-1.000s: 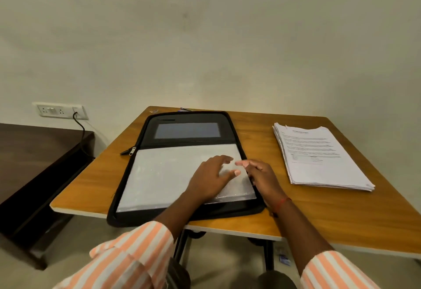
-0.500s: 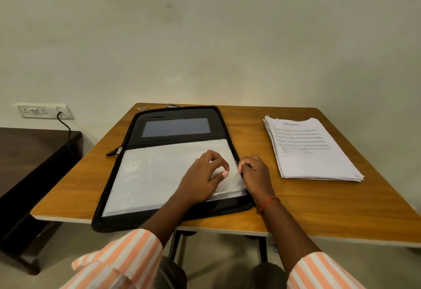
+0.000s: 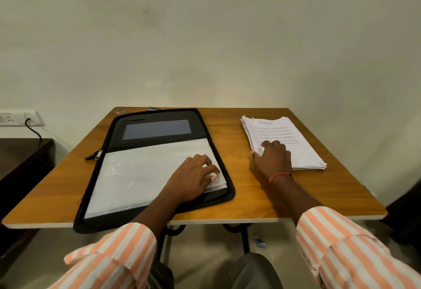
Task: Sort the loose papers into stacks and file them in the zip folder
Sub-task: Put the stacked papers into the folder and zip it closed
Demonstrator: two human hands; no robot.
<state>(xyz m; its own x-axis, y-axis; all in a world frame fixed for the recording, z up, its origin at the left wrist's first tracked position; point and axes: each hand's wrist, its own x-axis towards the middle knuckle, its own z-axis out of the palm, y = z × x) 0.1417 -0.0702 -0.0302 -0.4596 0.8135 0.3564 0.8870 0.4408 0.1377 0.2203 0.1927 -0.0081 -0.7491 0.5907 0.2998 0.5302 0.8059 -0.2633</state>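
A black zip folder (image 3: 157,115) lies open on the wooden table (image 3: 255,200), with clear plastic sleeves (image 3: 141,175) filling its near half. My left hand (image 3: 193,177) rests on the sleeves' right near corner, fingertips curled and pinching up the corner. A stack of printed papers (image 3: 284,134) lies to the right of the folder. My right hand (image 3: 273,159) lies on the stack's near left part, fingers on the top sheet and thumb at the left edge.
The folder's zip pull (image 3: 96,154) sticks out onto the table at the left. A dark side table (image 3: 20,159) stands left, below a wall socket (image 3: 16,118) with a plugged cable. The wall is close behind the table.
My right hand has left the folder's right edge and moved right onto the paper stack. My left hand has stayed on the sleeve corner. The camera has tilted a little.
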